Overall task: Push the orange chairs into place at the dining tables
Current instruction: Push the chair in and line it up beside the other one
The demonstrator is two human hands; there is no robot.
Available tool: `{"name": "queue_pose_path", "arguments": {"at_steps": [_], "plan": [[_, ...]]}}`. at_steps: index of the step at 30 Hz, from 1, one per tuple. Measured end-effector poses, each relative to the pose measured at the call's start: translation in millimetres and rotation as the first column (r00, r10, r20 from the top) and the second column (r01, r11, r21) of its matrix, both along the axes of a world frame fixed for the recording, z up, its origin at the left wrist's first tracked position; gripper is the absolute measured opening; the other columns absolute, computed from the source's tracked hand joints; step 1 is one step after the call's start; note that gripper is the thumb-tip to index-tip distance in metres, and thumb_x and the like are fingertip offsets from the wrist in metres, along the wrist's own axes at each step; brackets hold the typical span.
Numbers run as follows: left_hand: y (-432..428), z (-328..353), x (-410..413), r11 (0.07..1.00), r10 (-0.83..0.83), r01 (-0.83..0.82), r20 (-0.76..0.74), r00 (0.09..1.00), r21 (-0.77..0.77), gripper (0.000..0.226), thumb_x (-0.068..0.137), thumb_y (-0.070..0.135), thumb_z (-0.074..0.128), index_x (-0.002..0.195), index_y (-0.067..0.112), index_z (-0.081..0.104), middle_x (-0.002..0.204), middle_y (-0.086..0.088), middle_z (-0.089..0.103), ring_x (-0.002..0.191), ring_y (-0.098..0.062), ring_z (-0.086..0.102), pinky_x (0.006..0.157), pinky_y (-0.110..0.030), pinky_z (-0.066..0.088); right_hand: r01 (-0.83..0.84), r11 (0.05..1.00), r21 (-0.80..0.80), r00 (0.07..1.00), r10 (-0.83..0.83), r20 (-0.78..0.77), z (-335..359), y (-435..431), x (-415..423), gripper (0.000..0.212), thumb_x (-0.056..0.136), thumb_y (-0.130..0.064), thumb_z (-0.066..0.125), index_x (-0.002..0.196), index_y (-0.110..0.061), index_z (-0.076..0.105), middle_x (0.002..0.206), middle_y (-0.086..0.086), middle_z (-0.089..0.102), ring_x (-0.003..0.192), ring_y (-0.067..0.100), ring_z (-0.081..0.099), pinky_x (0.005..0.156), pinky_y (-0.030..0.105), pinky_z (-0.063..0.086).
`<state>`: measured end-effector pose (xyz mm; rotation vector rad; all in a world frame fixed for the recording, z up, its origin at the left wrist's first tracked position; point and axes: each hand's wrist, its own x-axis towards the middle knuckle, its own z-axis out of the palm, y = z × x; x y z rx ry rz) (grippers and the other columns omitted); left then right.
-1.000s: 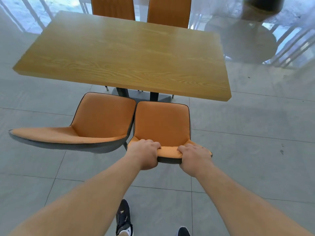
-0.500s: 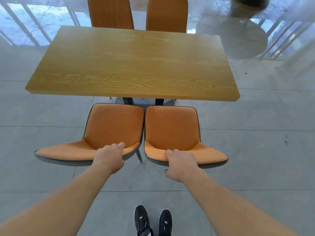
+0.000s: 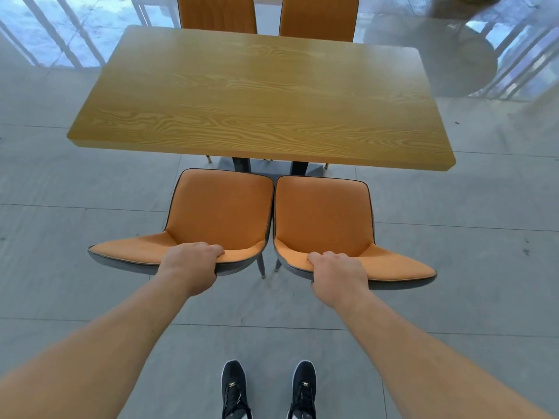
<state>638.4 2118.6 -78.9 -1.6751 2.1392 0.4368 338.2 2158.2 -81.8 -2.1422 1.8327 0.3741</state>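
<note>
Now, the fingers (image 3: 211, 248) of the left hand (image 3: 193, 264) are curled together over the top rim of the backrest of the near-left orange upholstered chair (image 3: 220, 213). The thumb is hidden behind the dark shell. The right hand (image 3: 335, 272) grips the backrest rim of the near-right orange upholstered chair (image 3: 323, 219) the same way, knuckles up and fingers bunched.

From both sets of fingers the seats run out toward twelve o'clock, and the rectangular light wood-grain dining table (image 3: 260, 98) lies beyond them in that direction. Its long axis runs from nine to three o'clock, square to the push. The seat fronts sit just at the table's near edge and are not visibly under it, so I judge that the coming move is a straight shove to twelve o'clock. Each hand is equally near its own chair. The two chairs stand side by side, almost touching; whether they actually meet I cannot tell.

By count there are four orange chairs: these two, plus the far orange chair backs (image 3: 216, 13) tucked in at the table's twelve o'clock side. There is one table. Two black lace-up shoes (image 3: 234, 388) stand at six o'clock on the grey tiled floor (image 3: 453, 267).
</note>
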Motion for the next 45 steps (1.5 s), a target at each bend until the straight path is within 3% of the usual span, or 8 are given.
{"name": "queue_pose_path", "arguments": {"at_steps": [5,12,19,23,31,35,38,45], "plan": [[5,-6,2,0.994,-0.030,0.027,-0.035,0.999,-0.103,0.024,0.094,0.026,0.054,0.112,0.039,0.063,0.096,0.012,0.066,0.084,-0.015,0.063,0.071,-0.031,0.055,0.018,0.999,-0.030,1.000,-0.018,-0.001,-6,2,1,0.018,0.089,-0.024,0.056,0.104,-0.033,0.059,0.082,-0.006,0.059,0.071,0.021,0.055,0.062,0.037,0.045],[-18,-1,10,0.996,-0.068,0.066,-0.029,0.997,-0.067,0.020,0.096,0.025,0.053,0.107,0.038,0.062,0.091,0.013,0.064,0.079,-0.012,0.062,0.069,-0.028,0.054,0.013,1.000,0.014,1.000,-0.014,0.027,0,-12,-14,0.020,0.092,-0.024,0.055,0.108,-0.035,0.060,0.088,-0.006,0.064,0.077,0.022,0.060,0.061,0.036,0.045],[9,-3,-4,0.994,-0.076,0.065,-0.126,0.989,-0.089,0.015,0.096,0.025,0.055,0.100,0.035,0.064,0.088,0.013,0.064,0.078,-0.012,0.060,0.070,-0.029,0.052,-0.048,0.999,0.000,0.993,0.047,0.107,2,5,13,0.012,0.096,-0.017,0.056,0.095,-0.026,0.064,0.083,-0.004,0.064,0.074,0.022,0.059,0.064,0.036,0.052],[15,-10,-6,0.985,-0.121,0.096,-0.172,0.978,-0.145,0.014,0.095,0.024,0.056,0.094,0.035,0.065,0.082,0.014,0.062,0.070,-0.012,0.058,0.062,-0.027,0.050,-0.106,0.994,0.021,0.984,0.102,0.147,-4,19,10,0.011,0.092,-0.020,0.057,0.084,-0.027,0.054,0.081,-0.003,0.064,0.070,0.021,0.053,0.058,0.033,0.040],[-27,3,-4,0.951,-0.221,0.174,-0.170,0.960,-0.256,0.014,0.092,0.022,0.056,0.091,0.030,0.067,0.080,0.011,0.065,0.064,-0.015,0.055,0.057,-0.028,0.045,-0.224,0.974,-0.019,0.968,0.225,0.112,0,-16,2,0.010,0.096,-0.023,0.054,0.096,-0.025,0.064,0.088,-0.003,0.068,0.076,0.021,0.063,0.066,0.035,0.055],[-55,20,-10,0.946,-0.221,0.180,-0.130,0.967,-0.270,0.011,0.090,0.023,0.057,0.088,0.033,0.063,0.082,0.010,0.066,0.064,-0.015,0.051,0.059,-0.028,0.036,-0.248,0.968,-0.036,0.964,0.250,0.092,11,-42,-13,0.009,0.096,-0.024,0.053,0.096,-0.025,0.062,0.089,-0.003,0.068,0.076,0.022,0.063,0.062,0.032,0.047],[-41,15,-12,0.960,-0.192,0.154,-0.147,0.970,-0.232,0.012,0.090,0.024,0.056,0.084,0.034,0.055,0.080,0.012,0.064,0.064,-0.015,0.052,0.059,-0.028,0.037,-0.259,0.966,0.018,0.963,0.257,0.088,6,-23,-15,0.008,0.096,-0.026,0.053,0.095,-0.027,0.061,0.090,-0.004,0.069,0.075,0.019,0.062,0.063,0.031,0.051],[26,-14,-10,0.972,-0.138,0.097,-0.185,0.973,-0.213,0.007,0.084,0.023,0.066,0.087,0.029,0.067,0.074,0.011,0.064,0.060,-0.016,0.056,0.050,-0.026,0.032,-0.278,0.960,0.024,0.953,0.272,0.134,-3,-3,-14,0.007,0.096,-0.025,0.055,0.094,-0.024,0.061,0.091,-0.003,0.068,0.077,0.019,0.061,0.065,0.033,0.051]]}}
